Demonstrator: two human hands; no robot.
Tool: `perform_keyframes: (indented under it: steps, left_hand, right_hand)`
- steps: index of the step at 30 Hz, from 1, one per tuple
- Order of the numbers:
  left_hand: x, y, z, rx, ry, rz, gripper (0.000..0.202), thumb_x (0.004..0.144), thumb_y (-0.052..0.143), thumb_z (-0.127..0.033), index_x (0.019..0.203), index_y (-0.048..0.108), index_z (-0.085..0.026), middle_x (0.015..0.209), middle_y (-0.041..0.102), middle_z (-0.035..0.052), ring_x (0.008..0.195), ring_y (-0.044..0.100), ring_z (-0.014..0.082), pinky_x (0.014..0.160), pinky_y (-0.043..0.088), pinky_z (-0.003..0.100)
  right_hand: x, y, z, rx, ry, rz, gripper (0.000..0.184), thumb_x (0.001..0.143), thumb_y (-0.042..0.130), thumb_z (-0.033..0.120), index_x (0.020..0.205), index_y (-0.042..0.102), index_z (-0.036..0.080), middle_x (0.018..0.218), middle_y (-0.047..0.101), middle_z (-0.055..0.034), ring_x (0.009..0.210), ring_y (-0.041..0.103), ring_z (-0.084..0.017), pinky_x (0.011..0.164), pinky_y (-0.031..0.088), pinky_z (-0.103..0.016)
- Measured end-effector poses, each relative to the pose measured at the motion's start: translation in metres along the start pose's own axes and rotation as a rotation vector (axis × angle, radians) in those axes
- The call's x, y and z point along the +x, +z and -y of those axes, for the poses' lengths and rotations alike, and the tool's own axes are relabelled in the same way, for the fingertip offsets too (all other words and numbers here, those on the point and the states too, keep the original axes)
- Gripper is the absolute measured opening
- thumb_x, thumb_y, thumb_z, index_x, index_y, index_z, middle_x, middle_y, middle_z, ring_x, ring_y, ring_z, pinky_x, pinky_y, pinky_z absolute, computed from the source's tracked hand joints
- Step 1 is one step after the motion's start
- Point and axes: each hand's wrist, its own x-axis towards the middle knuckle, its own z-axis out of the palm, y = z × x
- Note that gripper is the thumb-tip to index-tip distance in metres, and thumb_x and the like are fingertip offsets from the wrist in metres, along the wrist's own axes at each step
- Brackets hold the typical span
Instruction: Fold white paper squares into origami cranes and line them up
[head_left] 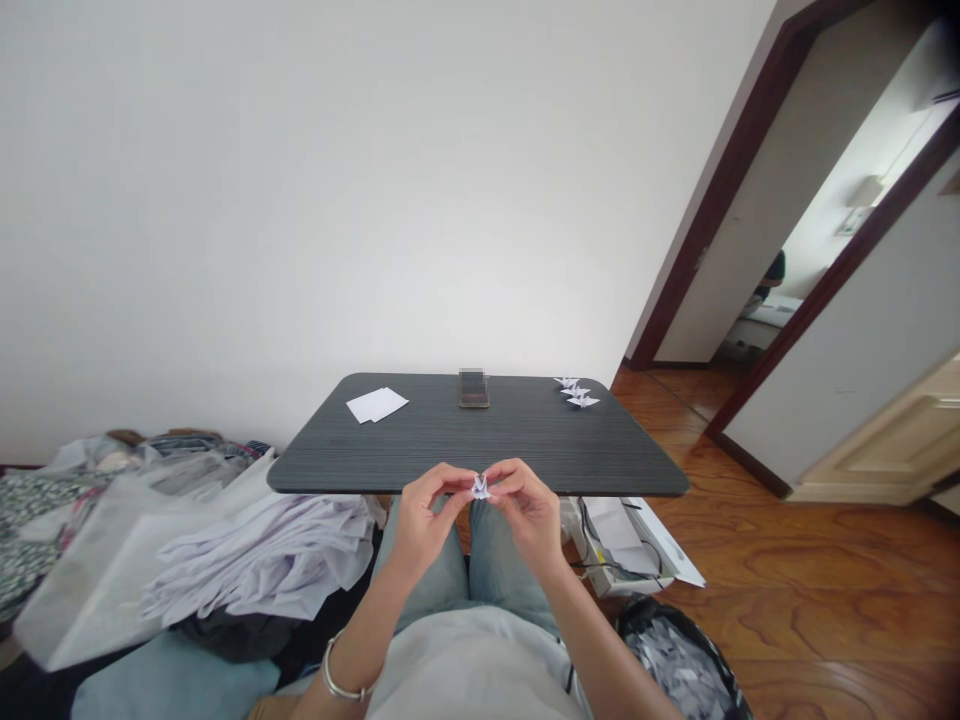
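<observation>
In the head view, the left hand [426, 514] and the right hand [528, 508] are both pinching a small paper figure [480, 488], each grip holding one side narrowly between thumb and fingers. The paper figure is lying directly between them, its long axis seemingly running from grip to grip, so neither hand is being nearer. Beyond the grip, the surface [457, 445] is carrying folded paper birds [581, 401] to the right and white sheets [375, 404] to the left.

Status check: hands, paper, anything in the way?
Left hand, right hand: both pinching small folded paper. Dark tabletop just ahead. Nothing visibly blocking the paper.
</observation>
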Motion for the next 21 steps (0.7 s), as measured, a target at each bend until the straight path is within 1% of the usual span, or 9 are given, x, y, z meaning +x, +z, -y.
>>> perform_keyframes:
  steps: [3, 7, 9, 11, 13, 16, 21]
  left_hand:
    - [0.000, 0.000, -0.001, -0.007, 0.012, -0.011, 0.006, 0.076, 0.062, -0.022, 0.079, 0.066, -0.017, 0.075, 0.064, 0.0040, 0.070, 0.060, 0.0151, 0.066, 0.050, 0.025]
    - [0.000, 0.001, -0.003, -0.038, 0.033, -0.032, 0.005, 0.075, 0.063, -0.022, 0.076, 0.064, -0.018, 0.079, 0.062, 0.0043, 0.074, 0.059, 0.0154, 0.067, 0.050, 0.025]
    - [-0.001, 0.002, -0.004, -0.053, -0.002, -0.027, 0.005, 0.075, 0.063, -0.022, 0.077, 0.063, -0.018, 0.080, 0.064, 0.0048, 0.076, 0.060, 0.0165, 0.070, 0.050, 0.027]
    - [-0.002, 0.004, -0.005, -0.070, -0.047, -0.032, 0.006, 0.074, 0.063, -0.023, 0.077, 0.063, -0.017, 0.077, 0.064, 0.0043, 0.075, 0.060, 0.0163, 0.070, 0.050, 0.026]
    - [-0.003, 0.005, -0.004, -0.102, -0.084, -0.042, 0.008, 0.074, 0.064, -0.024, 0.075, 0.062, -0.017, 0.073, 0.064, 0.0030, 0.071, 0.060, 0.0152, 0.068, 0.049, 0.025]
    - [-0.004, 0.008, -0.005, -0.178, -0.129, -0.061, 0.009, 0.073, 0.065, -0.025, 0.074, 0.062, -0.016, 0.072, 0.063, 0.0018, 0.068, 0.060, 0.0141, 0.066, 0.049, 0.024]
    - [-0.002, 0.011, -0.009, -0.290, -0.235, -0.082, 0.013, 0.070, 0.068, -0.026, 0.075, 0.064, -0.015, 0.072, 0.066, 0.0030, 0.065, 0.061, 0.0136, 0.063, 0.049, 0.024]
  right_hand:
    - [0.000, 0.001, 0.000, 0.007, -0.015, -0.013, 0.010, 0.079, 0.061, 0.022, 0.068, 0.061, 0.022, 0.078, 0.060, -0.0032, 0.074, 0.058, -0.018, 0.065, 0.047, -0.030]
    - [-0.002, 0.003, -0.001, 0.046, -0.006, -0.059, 0.006, 0.077, 0.062, 0.022, 0.071, 0.060, 0.022, 0.074, 0.058, -0.0023, 0.070, 0.056, -0.016, 0.060, 0.046, -0.027]
    - [-0.003, 0.004, -0.001, 0.067, 0.028, -0.098, 0.004, 0.076, 0.064, 0.024, 0.076, 0.060, 0.022, 0.073, 0.058, -0.0017, 0.069, 0.056, -0.016, 0.060, 0.047, -0.027]
    - [-0.003, 0.004, -0.001, 0.065, 0.069, -0.117, 0.010, 0.076, 0.064, 0.025, 0.085, 0.062, 0.022, 0.072, 0.057, -0.0012, 0.067, 0.056, -0.015, 0.060, 0.047, -0.026]
    - [-0.003, 0.004, 0.000, 0.048, 0.092, -0.105, 0.013, 0.076, 0.063, 0.026, 0.089, 0.065, 0.022, 0.072, 0.057, -0.0011, 0.067, 0.055, -0.015, 0.059, 0.047, -0.026]
    - [-0.001, 0.004, 0.003, 0.044, 0.115, -0.081, 0.008, 0.075, 0.064, 0.028, 0.079, 0.067, 0.021, 0.071, 0.058, -0.0017, 0.064, 0.053, -0.015, 0.054, 0.045, -0.025]
    - [0.002, 0.004, 0.008, 0.148, 0.238, -0.083, 0.008, 0.071, 0.067, 0.028, 0.070, 0.066, 0.020, 0.065, 0.058, 0.0001, 0.056, 0.051, -0.012, 0.050, 0.044, -0.023]
